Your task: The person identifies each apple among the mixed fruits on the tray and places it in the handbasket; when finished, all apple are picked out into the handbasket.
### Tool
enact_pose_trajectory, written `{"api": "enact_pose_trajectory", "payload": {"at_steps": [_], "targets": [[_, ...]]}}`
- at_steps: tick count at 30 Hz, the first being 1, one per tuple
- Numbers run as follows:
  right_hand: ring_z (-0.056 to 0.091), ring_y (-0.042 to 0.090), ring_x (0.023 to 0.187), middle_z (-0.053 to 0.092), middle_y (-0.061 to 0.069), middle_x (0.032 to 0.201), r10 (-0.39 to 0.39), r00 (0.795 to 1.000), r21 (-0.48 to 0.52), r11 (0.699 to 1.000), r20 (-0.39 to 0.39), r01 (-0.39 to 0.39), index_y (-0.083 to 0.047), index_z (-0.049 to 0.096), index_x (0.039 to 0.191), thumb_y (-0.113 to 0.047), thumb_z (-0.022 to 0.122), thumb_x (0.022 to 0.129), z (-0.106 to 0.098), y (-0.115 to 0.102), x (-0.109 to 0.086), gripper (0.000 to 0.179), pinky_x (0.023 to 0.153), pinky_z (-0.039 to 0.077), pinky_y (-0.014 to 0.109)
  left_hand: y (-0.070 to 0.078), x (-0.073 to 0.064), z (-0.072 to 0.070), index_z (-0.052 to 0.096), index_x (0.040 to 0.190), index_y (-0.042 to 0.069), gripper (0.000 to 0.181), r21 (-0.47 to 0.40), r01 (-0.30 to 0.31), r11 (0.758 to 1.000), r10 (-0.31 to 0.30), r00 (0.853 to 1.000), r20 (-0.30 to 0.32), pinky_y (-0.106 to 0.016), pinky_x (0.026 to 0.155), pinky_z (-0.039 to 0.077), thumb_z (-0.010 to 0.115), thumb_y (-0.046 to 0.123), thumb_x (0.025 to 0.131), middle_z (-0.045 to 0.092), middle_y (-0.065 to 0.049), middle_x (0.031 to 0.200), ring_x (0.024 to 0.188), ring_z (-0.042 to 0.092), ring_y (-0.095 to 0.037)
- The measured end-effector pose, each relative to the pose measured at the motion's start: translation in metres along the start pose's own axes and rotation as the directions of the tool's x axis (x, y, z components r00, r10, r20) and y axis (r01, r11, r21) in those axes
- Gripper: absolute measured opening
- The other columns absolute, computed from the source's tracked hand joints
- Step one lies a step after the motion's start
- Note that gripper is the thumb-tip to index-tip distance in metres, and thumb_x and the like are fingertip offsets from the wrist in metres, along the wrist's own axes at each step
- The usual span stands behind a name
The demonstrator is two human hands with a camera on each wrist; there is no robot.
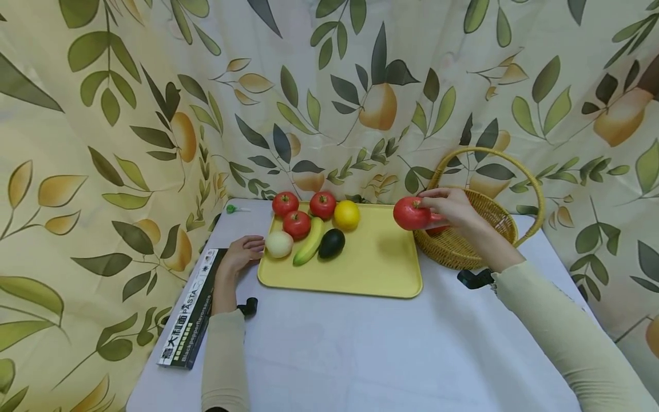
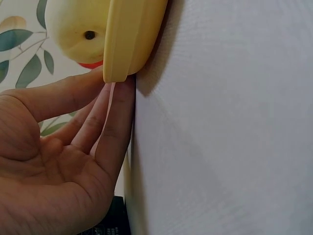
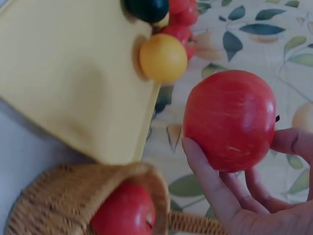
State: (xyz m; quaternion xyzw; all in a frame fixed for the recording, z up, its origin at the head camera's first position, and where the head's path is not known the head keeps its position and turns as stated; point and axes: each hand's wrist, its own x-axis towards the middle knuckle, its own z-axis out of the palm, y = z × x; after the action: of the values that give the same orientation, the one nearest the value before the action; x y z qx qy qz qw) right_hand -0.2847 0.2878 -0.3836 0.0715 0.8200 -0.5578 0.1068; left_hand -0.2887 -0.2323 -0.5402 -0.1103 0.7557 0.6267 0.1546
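Observation:
My right hand (image 1: pixel 450 206) grips a red apple (image 3: pixel 230 120), thumb on one side and fingers on the other, above the right end of the yellow tray (image 1: pixel 370 257) and beside the wicker basket (image 1: pixel 453 252). Another red apple (image 3: pixel 124 210) lies in the basket. At the tray's left edge, my left hand (image 1: pixel 242 254) pinches the rim, as the left wrist view shows, thumb on top and fingers below. Close to it on the tray sits a pale round fruit (image 1: pixel 278 244). Beside that are three red round fruits (image 1: pixel 297 225), a banana (image 1: pixel 310 243), a dark avocado (image 1: pixel 332 244) and a yellow lemon-like fruit (image 1: pixel 346 216).
A black and white pasta box (image 1: pixel 193 309) lies on the white-covered table (image 1: pixel 360 349), along the left forearm. A small green-headed item (image 1: pixel 231 209) is behind the tray on the left. The basket's tall handle (image 1: pixel 538 200) arches up on the right, before a patterned curtain (image 1: pixel 329 154).

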Motion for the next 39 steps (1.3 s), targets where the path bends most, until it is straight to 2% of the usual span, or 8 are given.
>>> {"api": "enact_pose_trajectory", "payload": {"at_steps": [6,12,18,26,30,36,39], "targets": [[0.06,0.029,0.11,0.043,0.025,0.148,-0.007,1.0,-0.037,0.999,0.016,0.007,0.003,0.048,0.149,-0.023,0.065,0.103,-0.022,0.008,0.004,0.055,0.085,0.061,0.042,-0.001,0.002,0.0,0.047,0.154,0.005,0.061,0.002,-0.005,1.0,0.005,1.0,0.003,-0.037,0.105,0.052,0.064,-0.008,0.097,0.054,-0.017,0.153,0.14,0.054,-0.029],[0.056,0.03,0.114,0.041,0.023,0.149,0.05,0.997,0.003,0.999,0.061,-0.05,0.003,0.043,0.152,-0.023,0.065,0.104,-0.041,0.02,0.007,0.059,0.086,0.061,0.044,-0.003,0.003,-0.001,0.046,0.154,0.005,0.062,-0.018,0.006,1.0,-0.005,1.0,0.008,-0.038,0.106,0.051,0.065,-0.008,0.097,0.053,-0.018,0.153,0.14,0.053,-0.03],[0.056,0.02,0.104,0.048,0.013,0.135,0.09,0.994,0.015,0.996,0.058,-0.091,0.001,0.049,0.148,-0.025,0.067,0.103,-0.06,0.035,0.011,0.055,0.087,0.061,0.047,-0.002,0.003,-0.001,0.047,0.154,0.006,0.062,-0.015,0.003,1.0,-0.003,1.0,0.006,-0.039,0.108,0.05,0.065,-0.007,0.097,0.054,-0.016,0.153,0.14,0.053,-0.029],[0.051,0.03,0.114,0.045,0.018,0.137,0.101,0.989,-0.065,0.993,0.109,-0.094,0.009,0.039,0.154,-0.028,0.061,0.106,-0.081,0.05,0.014,0.064,0.09,0.059,0.053,-0.002,0.001,-0.001,0.047,0.154,0.006,0.061,-0.022,0.008,1.0,-0.008,1.0,-0.003,-0.039,0.108,0.049,0.065,-0.007,0.097,0.055,-0.016,0.152,0.14,0.054,-0.029],[0.051,0.032,0.116,0.048,0.02,0.136,0.117,0.984,-0.088,0.991,0.135,-0.105,0.01,0.042,0.151,-0.028,0.062,0.106,-0.087,0.057,0.014,0.063,0.09,0.058,0.055,-0.003,0.001,0.0,0.048,0.153,0.006,0.061,-0.022,0.009,1.0,-0.009,1.0,-0.008,-0.039,0.108,0.05,0.065,-0.007,0.096,0.055,-0.016,0.152,0.139,0.054,-0.028],[0.054,0.038,0.121,0.04,0.028,0.147,0.145,0.975,-0.13,0.984,0.167,-0.124,0.011,0.045,0.146,-0.026,0.064,0.104,-0.093,0.064,0.018,0.059,0.09,0.058,0.055,-0.002,0.002,0.001,0.049,0.153,0.006,0.06,-0.017,0.006,1.0,-0.007,1.0,-0.013,-0.037,0.106,0.051,0.066,-0.007,0.096,0.056,-0.016,0.151,0.139,0.055,-0.028],[0.054,0.039,0.121,0.039,0.03,0.149,0.158,0.971,-0.169,0.977,0.177,-0.128,0.011,0.044,0.148,-0.026,0.063,0.104,-0.094,0.069,0.022,0.061,0.09,0.059,0.055,-0.002,0.002,0.0,0.048,0.153,0.006,0.06,-0.021,0.007,1.0,-0.007,1.0,-0.013,-0.038,0.107,0.051,0.065,-0.007,0.097,0.056,-0.016,0.151,0.139,0.055,-0.028]]}}
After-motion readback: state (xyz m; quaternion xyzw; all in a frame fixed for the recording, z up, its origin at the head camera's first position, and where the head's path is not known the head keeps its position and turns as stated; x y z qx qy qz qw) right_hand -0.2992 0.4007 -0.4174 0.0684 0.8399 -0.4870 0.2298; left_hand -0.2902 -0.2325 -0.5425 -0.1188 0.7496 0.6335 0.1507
